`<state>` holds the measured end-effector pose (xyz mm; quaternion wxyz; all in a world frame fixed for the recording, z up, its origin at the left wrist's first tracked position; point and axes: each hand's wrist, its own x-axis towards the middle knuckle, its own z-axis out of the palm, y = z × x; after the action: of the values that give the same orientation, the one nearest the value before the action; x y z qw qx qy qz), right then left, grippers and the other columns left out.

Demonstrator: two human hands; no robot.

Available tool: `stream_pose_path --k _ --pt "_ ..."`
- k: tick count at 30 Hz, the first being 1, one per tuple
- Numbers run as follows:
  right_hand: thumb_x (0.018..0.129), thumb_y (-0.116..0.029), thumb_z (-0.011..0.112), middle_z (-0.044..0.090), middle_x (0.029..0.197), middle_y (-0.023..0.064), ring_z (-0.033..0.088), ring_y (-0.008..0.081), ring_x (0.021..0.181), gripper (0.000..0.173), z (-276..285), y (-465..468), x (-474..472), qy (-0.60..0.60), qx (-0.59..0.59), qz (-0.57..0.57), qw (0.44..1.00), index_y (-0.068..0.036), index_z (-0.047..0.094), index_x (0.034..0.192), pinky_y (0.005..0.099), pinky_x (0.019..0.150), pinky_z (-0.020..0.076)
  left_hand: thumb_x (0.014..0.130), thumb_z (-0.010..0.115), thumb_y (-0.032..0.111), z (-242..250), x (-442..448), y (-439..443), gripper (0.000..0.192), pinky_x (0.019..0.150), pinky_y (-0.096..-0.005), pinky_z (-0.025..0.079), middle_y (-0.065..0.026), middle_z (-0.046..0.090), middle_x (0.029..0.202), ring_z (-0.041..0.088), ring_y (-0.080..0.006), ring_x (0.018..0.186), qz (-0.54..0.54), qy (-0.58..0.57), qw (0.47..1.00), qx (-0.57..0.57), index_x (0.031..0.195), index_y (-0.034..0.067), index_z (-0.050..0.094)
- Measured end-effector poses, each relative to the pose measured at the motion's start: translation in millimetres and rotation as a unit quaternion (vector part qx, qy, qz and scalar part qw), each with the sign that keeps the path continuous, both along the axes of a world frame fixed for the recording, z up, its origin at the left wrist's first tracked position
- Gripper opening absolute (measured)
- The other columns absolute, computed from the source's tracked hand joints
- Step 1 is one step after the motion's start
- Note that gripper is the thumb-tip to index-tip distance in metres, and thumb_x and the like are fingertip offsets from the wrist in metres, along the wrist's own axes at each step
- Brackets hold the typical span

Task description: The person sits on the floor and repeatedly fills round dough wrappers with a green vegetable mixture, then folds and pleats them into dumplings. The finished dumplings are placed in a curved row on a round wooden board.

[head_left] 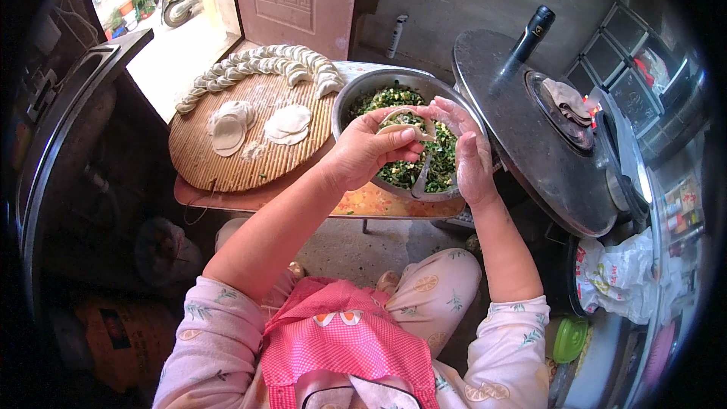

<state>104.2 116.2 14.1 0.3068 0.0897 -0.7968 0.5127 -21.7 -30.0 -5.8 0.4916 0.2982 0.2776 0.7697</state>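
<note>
My left hand (363, 150) holds a folded dumpling wrapper (419, 134) with green and yellow filling showing in its opening. Close by its right edge is my right hand (476, 167), floury, with fingers and thumb apart; whether a fingertip touches the dough I cannot tell. Both hands are over a steel bowl (337, 107) of chopped green and yellow filling (392, 96). A metal spoon (421, 180) leans in that filling. Left of the bowl, a round reed tray (227, 175) carries two piles of round wrappers, the left pile (228, 135) and the right pile (288, 124), with curved rows of folded dumplings (255, 62) behind them.
Tray and bowl rest on a low table (375, 201). A large dark round lid or tabletop (494, 91) with a dark bottle (531, 34) and a folded cloth (568, 99) stands at right. Plastic bags (616, 278) hang below. An open doorway (187, 51) lies far left.
</note>
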Motion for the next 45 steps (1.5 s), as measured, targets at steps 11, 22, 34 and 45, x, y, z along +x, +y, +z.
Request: stream_pose_path --k 11,22,34,45 --pt "0.095 -0.061 0.026 0.054 0.128 0.0124 0.045 0.0268 0.126 0.069 17.0 -7.1 -3.6 0.023 0.089 0.007 0.996 -0.007 0.047 0.133 0.0403 0.108 0.0254 0.089 0.062 0.006 1.4 3.4 -0.1 0.025 0.075 -0.0274 0.057 -0.0094 0.066 0.093 0.066 -0.0146 0.079 -0.013 0.008 1.000 -0.005 0.113 0.001 0.057" --pt "0.095 -0.060 0.019 0.049 0.136 0.0121 0.031 0.0337 0.134 0.070 1.4 -10.2 -8.9 0.046 0.252 -0.031 0.966 -0.011 0.042 0.140 0.0458 0.110 0.0129 0.091 0.060 0.010 7.3 -0.1 2.0 0.016 0.070 -0.0289 0.057 -0.0105 0.065 0.086 0.065 -0.0161 0.074 -0.010 0.027 0.999 -0.027 0.102 -0.001 0.058" --pt "0.092 -0.013 0.057 0.065 0.100 0.0063 0.060 0.0119 0.092 0.018 -0.5 18.0 -10.9 -0.099 -0.026 -0.110 0.989 -0.002 0.065 0.105 0.0283 0.091 0.0444 0.093 0.058 0.014 -9.3 -16.8 -0.3 0.026 0.073 -0.0271 0.056 -0.0075 0.063 0.091 0.064 -0.0142 0.079 0.011 0.011 1.000 0.022 0.115 -0.001 0.055" --pt "0.087 -0.008 0.066 0.067 0.087 0.0019 0.060 0.0079 0.080 0.012 0.4 -16.8 -11.8 -0.110 -0.178 -0.052 0.977 -0.001 0.065 0.096 0.0227 0.074 0.0483 0.093 0.059 0.014 -14.5 -6.1 -4.5 0.031 0.070 -0.0249 0.055 -0.0079 0.063 0.106 0.061 -0.0122 0.079 0.055 -0.035 0.997 0.040 0.120 0.001 0.053"
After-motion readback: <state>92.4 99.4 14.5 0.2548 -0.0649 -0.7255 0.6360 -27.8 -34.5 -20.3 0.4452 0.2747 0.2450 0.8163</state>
